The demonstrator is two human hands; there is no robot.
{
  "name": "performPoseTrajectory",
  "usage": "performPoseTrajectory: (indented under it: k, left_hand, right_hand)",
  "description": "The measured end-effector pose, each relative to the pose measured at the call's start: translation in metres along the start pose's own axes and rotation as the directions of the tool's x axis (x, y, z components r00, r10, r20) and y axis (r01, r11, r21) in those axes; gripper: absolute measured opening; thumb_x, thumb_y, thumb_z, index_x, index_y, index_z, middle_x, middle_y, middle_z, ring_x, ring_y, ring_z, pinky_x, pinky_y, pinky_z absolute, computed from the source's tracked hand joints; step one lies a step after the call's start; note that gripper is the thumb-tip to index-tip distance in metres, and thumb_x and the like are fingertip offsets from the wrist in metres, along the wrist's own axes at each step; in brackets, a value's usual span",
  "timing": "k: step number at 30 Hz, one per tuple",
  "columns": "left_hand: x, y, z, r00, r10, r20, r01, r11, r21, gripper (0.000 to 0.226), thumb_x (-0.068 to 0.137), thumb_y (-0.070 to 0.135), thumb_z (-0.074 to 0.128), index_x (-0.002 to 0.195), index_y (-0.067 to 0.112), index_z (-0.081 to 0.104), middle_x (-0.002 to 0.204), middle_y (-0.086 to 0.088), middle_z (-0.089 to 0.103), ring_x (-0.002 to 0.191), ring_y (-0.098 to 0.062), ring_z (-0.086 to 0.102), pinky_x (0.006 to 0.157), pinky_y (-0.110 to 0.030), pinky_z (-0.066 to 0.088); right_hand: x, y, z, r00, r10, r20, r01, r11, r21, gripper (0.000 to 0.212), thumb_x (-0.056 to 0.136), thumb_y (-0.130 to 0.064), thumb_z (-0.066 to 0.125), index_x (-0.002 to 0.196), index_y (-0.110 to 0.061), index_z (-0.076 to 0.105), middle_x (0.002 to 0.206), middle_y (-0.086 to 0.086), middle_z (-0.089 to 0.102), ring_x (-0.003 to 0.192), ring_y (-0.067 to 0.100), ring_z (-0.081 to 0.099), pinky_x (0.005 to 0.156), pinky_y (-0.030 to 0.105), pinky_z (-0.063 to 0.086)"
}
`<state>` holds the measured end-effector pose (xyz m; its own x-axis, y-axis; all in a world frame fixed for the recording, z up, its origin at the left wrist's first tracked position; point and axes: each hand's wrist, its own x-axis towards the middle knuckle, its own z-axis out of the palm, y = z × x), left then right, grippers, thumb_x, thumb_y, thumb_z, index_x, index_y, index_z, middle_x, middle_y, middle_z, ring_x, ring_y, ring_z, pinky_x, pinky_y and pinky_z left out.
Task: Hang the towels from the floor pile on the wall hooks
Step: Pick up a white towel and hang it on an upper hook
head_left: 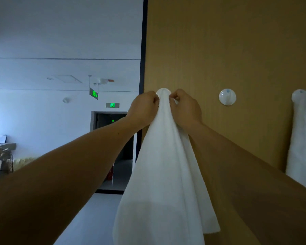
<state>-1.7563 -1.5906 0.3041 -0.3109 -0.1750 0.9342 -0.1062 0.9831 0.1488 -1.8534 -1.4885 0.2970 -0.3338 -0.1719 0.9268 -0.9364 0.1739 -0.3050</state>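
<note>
White towel (164,174) is at the wall, its gathered top bunched over a round white hook (163,91) on the wood-coloured panel (219,50). Your left hand (143,108) and your right hand (185,108) meet at that hook, one on each side of the cloth. Both are closed on the fabric: the fingers of each curl inward and pinch the towel's top edge right against the hook's base. The fingertips are hidden by cloth and knuckles, so it cannot be told whether the fabric is seated on the peg. Below your hands the towel falls in long folds between your two forearms, widening toward the bottom of the view. Its lower right corner shows, and the rest runs out of frame.

To the right on the same panel, a second round hook (227,97) sits at about the same height, its peg in plain view. Further right, another white towel (302,138) hangs against the panel, apart from the one you hold.

Left of the panel runs a dark vertical frame (143,50). Beyond it are a pale wall, a dark doorway (113,147), a hanging green sign (94,94) and a green sign above the door (112,105).
</note>
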Motion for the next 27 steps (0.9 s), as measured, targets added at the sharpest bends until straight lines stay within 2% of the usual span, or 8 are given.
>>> performPoseTrajectory:
  k: [3,6,9,13,16,19,24,27]
  left_hand:
    - [-0.010,0.000,-0.002,0.998,-0.048,0.034,0.052,0.989,-0.140,0.035,0.099,0.024,0.042,0.065,0.013,0.044,0.067,0.000,0.048,0.060,-0.010,0.039,0.060,-0.021,0.030]
    - [-0.014,0.001,-0.009,0.995,-0.039,0.096,0.064,0.957,-0.281,0.041,0.096,0.030,0.049,0.058,0.015,0.049,0.059,0.003,0.045,0.053,-0.007,0.039,0.048,-0.010,0.031]
    - [-0.017,0.003,-0.014,0.990,-0.058,0.127,0.097,0.939,-0.329,0.032,0.091,0.026,0.057,0.060,0.020,0.054,0.057,0.007,0.048,0.053,-0.006,0.045,0.046,-0.005,0.033]
    - [-0.013,0.004,-0.015,0.964,-0.210,0.161,0.261,0.855,-0.447,0.016,0.091,0.024,0.058,0.086,0.012,0.068,0.083,0.000,0.063,0.077,-0.013,0.059,0.066,-0.019,0.046]
    - [-0.007,0.005,-0.017,0.975,-0.194,0.106,0.218,0.921,-0.323,0.021,0.094,0.024,0.054,0.093,0.009,0.068,0.089,-0.002,0.062,0.082,-0.016,0.056,0.065,-0.021,0.040]
    - [0.007,0.009,-0.020,0.985,-0.172,-0.006,0.166,0.956,-0.243,0.027,0.096,0.027,0.050,0.101,0.007,0.067,0.094,-0.003,0.063,0.086,-0.016,0.053,0.074,-0.025,0.037]
    - [0.034,0.015,-0.019,0.978,-0.190,-0.080,0.176,0.971,-0.159,0.025,0.095,0.027,0.052,0.108,0.010,0.065,0.105,-0.008,0.066,0.095,-0.021,0.059,0.080,-0.029,0.045]
    - [0.030,0.009,-0.016,0.982,-0.125,-0.141,0.118,0.991,-0.059,0.025,0.091,0.020,0.056,0.116,0.016,0.056,0.110,-0.005,0.061,0.097,-0.021,0.058,0.077,-0.028,0.042]
  right_hand:
    - [-0.006,0.000,-0.001,0.998,0.049,0.025,-0.050,0.997,0.058,0.021,0.093,-0.040,0.047,0.094,-0.027,0.063,0.087,-0.009,0.065,0.079,0.013,0.062,0.075,0.040,0.055]
    - [-0.008,-0.002,-0.006,0.993,0.096,0.068,-0.107,0.978,0.177,0.027,0.091,-0.047,0.048,0.094,-0.025,0.064,0.088,-0.010,0.066,0.080,0.012,0.062,0.080,0.042,0.055]
    - [-0.011,-0.002,-0.010,0.991,0.074,0.107,-0.097,0.970,0.221,0.041,0.086,-0.047,0.059,0.122,-0.026,0.055,0.119,-0.009,0.062,0.101,0.012,0.061,0.088,0.035,0.052]
    - [-0.008,-0.008,-0.007,0.977,0.098,0.190,-0.146,0.955,0.259,0.041,0.086,-0.038,0.062,0.124,-0.024,0.054,0.123,-0.004,0.061,0.099,0.017,0.064,0.079,0.039,0.059]
    - [0.000,-0.011,-0.011,0.977,0.172,0.124,-0.200,0.943,0.266,0.023,0.088,-0.032,0.061,0.108,-0.022,0.064,0.105,-0.005,0.066,0.094,0.015,0.063,0.086,0.039,0.055]
    - [0.011,-0.011,-0.018,0.980,0.195,0.050,-0.201,0.945,0.259,0.012,0.090,-0.031,0.058,0.097,-0.025,0.065,0.096,-0.007,0.066,0.088,0.014,0.063,0.084,0.040,0.055]
    - [0.035,-0.021,-0.026,0.985,0.175,-0.004,-0.171,0.967,0.191,0.014,0.091,-0.033,0.057,0.100,-0.026,0.065,0.098,-0.009,0.066,0.090,0.014,0.062,0.083,0.036,0.054]
    - [0.036,-0.020,-0.023,0.995,0.102,0.008,-0.102,0.994,0.032,0.020,0.091,-0.033,0.057,0.109,-0.027,0.062,0.104,-0.007,0.065,0.093,0.016,0.062,0.080,0.033,0.052]
